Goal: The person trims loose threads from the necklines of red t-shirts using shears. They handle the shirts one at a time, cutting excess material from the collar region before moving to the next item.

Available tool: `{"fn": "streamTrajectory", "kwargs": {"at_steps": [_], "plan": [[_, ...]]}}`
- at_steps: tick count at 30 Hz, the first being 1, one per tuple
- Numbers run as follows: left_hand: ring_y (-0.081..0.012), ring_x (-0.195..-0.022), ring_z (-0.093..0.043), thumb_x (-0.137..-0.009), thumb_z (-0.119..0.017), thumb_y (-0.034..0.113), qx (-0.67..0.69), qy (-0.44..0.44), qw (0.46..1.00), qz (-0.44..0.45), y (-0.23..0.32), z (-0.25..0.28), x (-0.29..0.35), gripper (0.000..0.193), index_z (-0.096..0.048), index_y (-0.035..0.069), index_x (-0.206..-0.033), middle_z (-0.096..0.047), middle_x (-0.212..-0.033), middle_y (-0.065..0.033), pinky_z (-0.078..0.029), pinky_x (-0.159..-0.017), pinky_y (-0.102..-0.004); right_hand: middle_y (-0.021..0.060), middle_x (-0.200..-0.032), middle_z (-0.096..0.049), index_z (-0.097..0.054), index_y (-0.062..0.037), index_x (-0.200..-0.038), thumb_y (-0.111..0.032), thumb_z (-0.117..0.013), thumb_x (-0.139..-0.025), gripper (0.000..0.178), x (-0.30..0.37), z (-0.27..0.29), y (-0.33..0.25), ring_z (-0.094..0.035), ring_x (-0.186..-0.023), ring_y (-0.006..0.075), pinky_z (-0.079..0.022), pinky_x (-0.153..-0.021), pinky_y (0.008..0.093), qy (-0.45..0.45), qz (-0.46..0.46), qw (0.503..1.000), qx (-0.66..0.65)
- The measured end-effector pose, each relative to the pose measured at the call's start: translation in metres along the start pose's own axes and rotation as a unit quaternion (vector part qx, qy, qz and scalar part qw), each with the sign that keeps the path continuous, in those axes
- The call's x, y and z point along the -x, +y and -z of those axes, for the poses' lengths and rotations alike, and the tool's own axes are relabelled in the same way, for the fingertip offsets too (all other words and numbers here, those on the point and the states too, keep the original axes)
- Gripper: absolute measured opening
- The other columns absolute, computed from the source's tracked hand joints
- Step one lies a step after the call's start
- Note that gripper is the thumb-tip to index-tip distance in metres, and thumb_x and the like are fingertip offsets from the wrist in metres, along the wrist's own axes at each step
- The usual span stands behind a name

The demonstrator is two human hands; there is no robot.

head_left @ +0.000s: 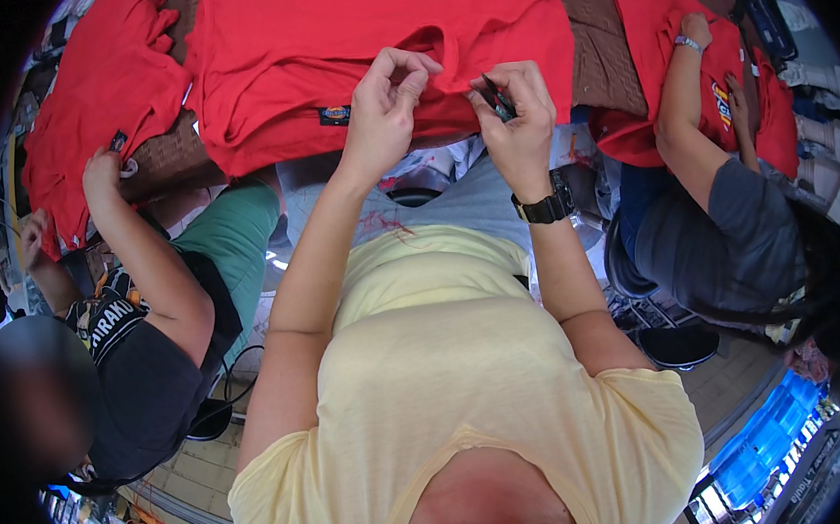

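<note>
A red shirt (326, 25) lies spread in front of me, with a small dark label (335, 116) near its closest edge. My left hand (388, 113) is closed, its fingertips pinching at a raised fold of the shirt. Just right of it, my right hand (519, 119) is closed around small dark thread snips (493, 94), whose blades point up and left. The right fingertips are close to the same fold; whether they also grip the cloth is hard to tell. Several loose red threads (388, 227) lie on my lap.
Brown padded table covering (601, 35) shows between the garments. At left, a co-worker's hand (102, 177) handles another red shirt (100, 80). At right, another co-worker's hand (696, 30) rests on a red garment (651, 12). A black stool (679, 344) stands low at right.
</note>
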State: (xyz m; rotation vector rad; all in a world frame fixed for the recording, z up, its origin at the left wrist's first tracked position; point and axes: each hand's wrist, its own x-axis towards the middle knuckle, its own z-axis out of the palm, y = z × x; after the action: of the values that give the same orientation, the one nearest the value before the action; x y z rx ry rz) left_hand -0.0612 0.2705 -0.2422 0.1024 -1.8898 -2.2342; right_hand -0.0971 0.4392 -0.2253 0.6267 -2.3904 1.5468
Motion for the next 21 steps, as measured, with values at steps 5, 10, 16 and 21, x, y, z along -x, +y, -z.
{"fn": "streamTrajectory", "kwargs": {"at_steps": [5, 10, 16, 21], "plan": [[-0.0093, -0.095, -0.056, -0.104, -0.054, 0.008, 0.009, 0.009, 0.999, 0.041, 0.01, -0.008, 0.01, 0.004, -0.055, 0.004, -0.104, -0.062, -0.107, -0.0058, -0.047, -0.082, -0.0238, 0.0127, -0.096, -0.058, -0.062, -0.0021, -0.112, -0.008, -0.079, -0.08, 0.036, 0.003, 0.007, -0.032, -0.064, -0.084, 0.0271, -0.054, -0.074, 0.0381, 0.011, -0.099, 0.993, -0.057], [-0.0109, -0.092, -0.057, -0.102, -0.057, 0.004, 0.02, 0.004, 0.999, -0.027, 0.007, -0.014, 0.017, 0.005, -0.053, 0.003, -0.105, -0.059, -0.101, -0.0046, -0.049, -0.083, -0.0262, 0.0124, -0.086, -0.057, -0.066, -0.0032, -0.105, -0.004, -0.075, -0.08, 0.026, 0.01, 0.011, -0.022, -0.064, -0.079, 0.028, -0.053, -0.069, 0.0361, -0.02, 0.005, 0.998, 0.054], [-0.0106, -0.081, -0.058, -0.096, -0.064, 0.0, -0.181, -0.028, 0.98, -0.072, 0.017, -0.015, 0.021, 0.009, -0.057, -0.002, -0.102, -0.059, -0.092, -0.0047, -0.05, -0.074, -0.027, 0.011, -0.082, -0.061, -0.068, -0.0021, -0.097, 0.003, -0.073, -0.076, 0.022, 0.005, 0.017, -0.022, -0.065, -0.069, 0.027, -0.051, -0.062, 0.0351, -0.002, 0.016, 0.999, 0.045], [-0.0096, -0.078, -0.058, -0.093, -0.067, 0.001, -0.234, -0.029, 0.969, -0.077, 0.019, -0.017, 0.023, 0.01, -0.06, -0.003, -0.1, -0.06, -0.089, -0.0057, -0.051, -0.073, -0.0282, 0.0118, -0.08, -0.063, -0.067, -0.0027, -0.098, 0.003, -0.073, -0.076, 0.023, 0.005, 0.02, -0.015, -0.067, -0.071, 0.0267, -0.052, -0.062, 0.0348, -0.013, 0.025, 0.998, 0.065]]}}
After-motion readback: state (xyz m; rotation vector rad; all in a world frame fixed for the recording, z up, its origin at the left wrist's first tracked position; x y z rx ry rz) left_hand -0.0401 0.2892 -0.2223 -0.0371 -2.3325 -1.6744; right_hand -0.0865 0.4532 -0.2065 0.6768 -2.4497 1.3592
